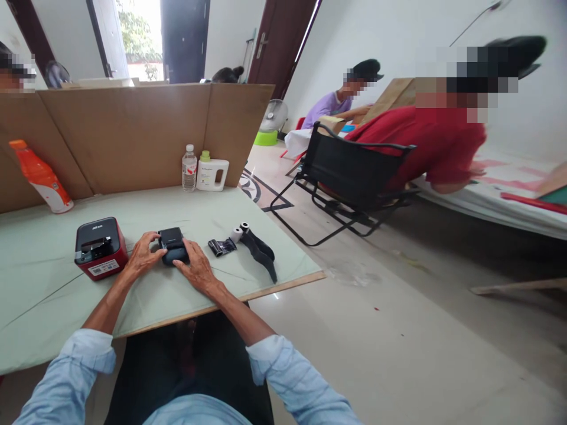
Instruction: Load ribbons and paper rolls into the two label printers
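Note:
A small black box-like device (172, 241) lies on the table between my hands, a rounded dark part at its near end. It looks like a portable printer, but I cannot tell its exact kind. My left hand (145, 252) grips its left side, thumb along the near edge. My right hand (197, 265) holds the right side, fingers along the edge and thumb at the near end. Left of them stands a red and black label printer (101, 248). To the right lie a dark film roll (221, 246), small white paper rolls (237, 234) and a black curved object (260, 251).
A cardboard screen (146, 141) borders the pale table (150, 301) at the back. Before it stand an orange bottle (42, 180), a water bottle (189, 171) and a white jug (212, 175). At right, a person in red sits on a black folding chair (354, 165).

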`<state>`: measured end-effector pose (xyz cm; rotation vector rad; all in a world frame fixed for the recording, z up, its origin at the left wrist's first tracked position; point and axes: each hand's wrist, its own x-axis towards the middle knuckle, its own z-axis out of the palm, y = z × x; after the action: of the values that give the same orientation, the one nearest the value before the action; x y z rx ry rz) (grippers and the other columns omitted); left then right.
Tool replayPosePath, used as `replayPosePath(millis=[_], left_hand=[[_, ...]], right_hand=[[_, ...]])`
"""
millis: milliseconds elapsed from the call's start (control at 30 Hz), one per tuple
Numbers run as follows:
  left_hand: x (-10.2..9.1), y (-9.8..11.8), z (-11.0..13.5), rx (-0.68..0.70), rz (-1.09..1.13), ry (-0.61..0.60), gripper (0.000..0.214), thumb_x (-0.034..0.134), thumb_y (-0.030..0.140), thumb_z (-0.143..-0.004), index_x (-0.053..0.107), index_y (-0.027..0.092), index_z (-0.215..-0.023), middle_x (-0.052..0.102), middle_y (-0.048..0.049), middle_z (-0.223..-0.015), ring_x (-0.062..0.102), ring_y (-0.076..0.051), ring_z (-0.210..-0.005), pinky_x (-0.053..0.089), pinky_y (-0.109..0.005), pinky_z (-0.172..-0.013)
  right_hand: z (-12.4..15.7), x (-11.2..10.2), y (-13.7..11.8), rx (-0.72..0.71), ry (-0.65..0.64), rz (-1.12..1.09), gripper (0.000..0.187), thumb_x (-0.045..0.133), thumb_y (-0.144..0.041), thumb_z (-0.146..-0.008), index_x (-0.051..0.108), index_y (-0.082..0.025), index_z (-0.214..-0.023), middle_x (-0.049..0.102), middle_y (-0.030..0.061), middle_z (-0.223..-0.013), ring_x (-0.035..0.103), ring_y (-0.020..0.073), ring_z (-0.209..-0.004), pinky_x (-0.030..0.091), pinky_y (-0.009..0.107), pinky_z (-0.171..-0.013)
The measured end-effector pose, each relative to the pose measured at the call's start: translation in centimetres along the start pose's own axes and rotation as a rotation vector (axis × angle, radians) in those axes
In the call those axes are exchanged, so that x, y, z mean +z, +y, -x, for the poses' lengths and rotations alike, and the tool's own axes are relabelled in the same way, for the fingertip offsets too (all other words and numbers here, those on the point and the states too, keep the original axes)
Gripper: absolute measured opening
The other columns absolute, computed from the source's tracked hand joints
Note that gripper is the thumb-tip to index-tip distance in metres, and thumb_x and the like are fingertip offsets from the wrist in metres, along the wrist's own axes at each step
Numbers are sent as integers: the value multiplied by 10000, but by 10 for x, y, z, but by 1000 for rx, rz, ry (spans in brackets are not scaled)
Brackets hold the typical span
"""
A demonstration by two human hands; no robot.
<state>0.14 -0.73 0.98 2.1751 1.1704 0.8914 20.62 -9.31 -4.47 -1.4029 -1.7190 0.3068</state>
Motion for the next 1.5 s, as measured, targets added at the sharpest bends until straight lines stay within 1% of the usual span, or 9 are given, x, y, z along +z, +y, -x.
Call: replayPosePath(millis=[167, 367, 500, 700, 933, 1100, 1200, 1333, 1500], left_hand=[[7, -2, -5, 11, 23, 45, 359, 745, 324, -777, 709, 207, -1115, 675, -112, -1279, 685, -282, -1147, 625, -336, -744], [11, -1, -5, 20, -16, 40, 308, 741, 324, -819, 750, 220, -1108, 623, -141, -1387, 621, -331, -1315, 651, -391, -823], [9, -5, -6, 43, -53, -35, 442, 782, 408, -817, 746, 217, -1214, 533, -160, -1538, 541, -373, -1433, 623, -489, -986], [0, -18, -4, 147, -95, -174, 831, 829, 619, -758, 629, 208, -1452, 413, -195, -1660, 430, -402, -1534, 434, -580, -1217], [-4, -20, -6, 156, -157, -220, 1064, 848, 673, -710, 479, 181, -1579, 361, -226, -1697, 377, -420, -1566, 352, -598, -1263], [-1, -18, -4, 106, -152, -193, 1120, 847, 664, -700, 429, 139, -1597, 412, -232, -1673, 391, -406, -1561, 314, -569, -1292], [2, -18, -3, 74, -130, -167, 1139, 853, 667, -680, 425, 141, -1596, 438, -220, -1662, 426, -413, -1539, 334, -571, -1283], [5, -21, -1, 29, -88, -155, 1150, 853, 677, -659, 445, 124, -1581, 465, -236, -1638, 463, -427, -1510, 382, -573, -1255], [9, -26, 2, 48, -66, -120, 1089, 820, 733, -674, 519, 133, -1531, 490, -229, -1617, 455, -422, -1516, 347, -579, -1274]], right_hand=[[1, 3, 4, -29, 28, -14, 709, 691, -360, -955, 429, -171, -1586, 573, 199, -1479, 549, 331, -1394, 476, 524, -1192], [1, 5, 7, -26, 50, -62, 693, 692, -377, -958, 452, -187, -1579, 579, 188, -1467, 560, 322, -1384, 482, 505, -1190], [-2, 2, 9, -19, 41, -82, 691, 693, -381, -956, 456, -201, -1579, 590, 173, -1452, 565, 311, -1382, 477, 497, -1197], [-9, -2, 15, -48, -10, -103, 729, 726, -375, -930, 448, -184, -1577, 559, 178, -1497, 546, 306, -1412, 461, 485, -1213], [-7, -3, 17, -43, -37, -81, 802, 748, -393, -918, 394, -203, -1612, 532, 186, -1532, 522, 330, -1441, 448, 521, -1221], [-6, -2, 18, -52, -31, -77, 795, 734, -406, -933, 381, -224, -1621, 547, 176, -1508, 529, 325, -1429, 465, 514, -1203], [-6, -2, 18, -52, -28, -79, 787, 735, -413, -935, 392, -217, -1616, 547, 175, -1504, 531, 325, -1425, 459, 508, -1208], [-6, -2, 18, -48, -23, -82, 785, 739, -415, -931, 404, -198, -1607, 546, 186, -1503, 533, 330, -1419, 458, 512, -1209], [-6, -1, 19, -49, -22, -89, 788, 763, -407, -914, 426, -197, -1595, 547, 187, -1502, 538, 328, -1414, 460, 501, -1207]])
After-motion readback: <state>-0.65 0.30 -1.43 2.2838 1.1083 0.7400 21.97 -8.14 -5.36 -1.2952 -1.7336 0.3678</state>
